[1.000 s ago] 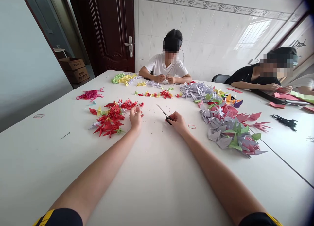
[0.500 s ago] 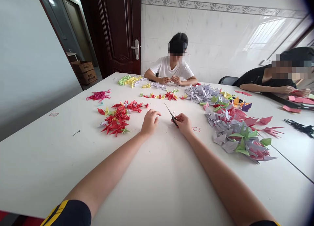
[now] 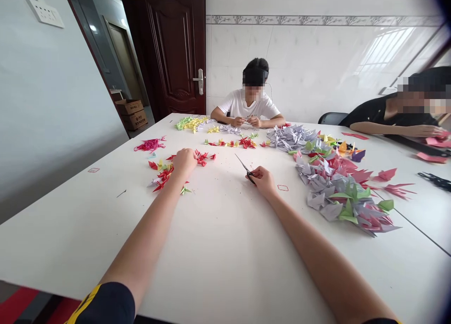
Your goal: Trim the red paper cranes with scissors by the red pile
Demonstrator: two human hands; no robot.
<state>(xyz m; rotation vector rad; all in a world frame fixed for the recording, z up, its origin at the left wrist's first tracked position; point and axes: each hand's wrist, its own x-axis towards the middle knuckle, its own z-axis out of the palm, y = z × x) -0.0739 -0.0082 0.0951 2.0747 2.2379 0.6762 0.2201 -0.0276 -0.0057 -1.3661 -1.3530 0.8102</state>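
We face a white table (image 3: 211,249). On its right lies a mixed paper-crane heap (image 3: 327,183); on its left, red paper cranes (image 3: 164,174), partly under our left hand (image 3: 185,162), whose grip we cannot tell; mid-table, our right hand (image 3: 263,180) grips scissors (image 3: 244,165).

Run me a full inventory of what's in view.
Scissors: one, dark-handled, centre
Red paper pile: many, mostly red, left of centre
Large paper pile: many, mainly lilac, pink, green, right
Paper row: several, mostly red, beyond the scissors
Far paper cluster: many, green, yellow, lilac, far left
Pink bundle: one, pink, left
Black bundle: one, black, right edge
Thin strip: one, dark, near left
Loose sheets: several, pink, far right
Tabletop: one, white, seamed at right
Co-workers: two, white and black shirts, far side and right
Chair: one, black, far right
Door: one, dark red-brown, back
Boxes: two, brown, far left
Wall socket: one, white, upper left
Left hand: one, over red paper pile, grip hidden
Right hand: one, holding scissors
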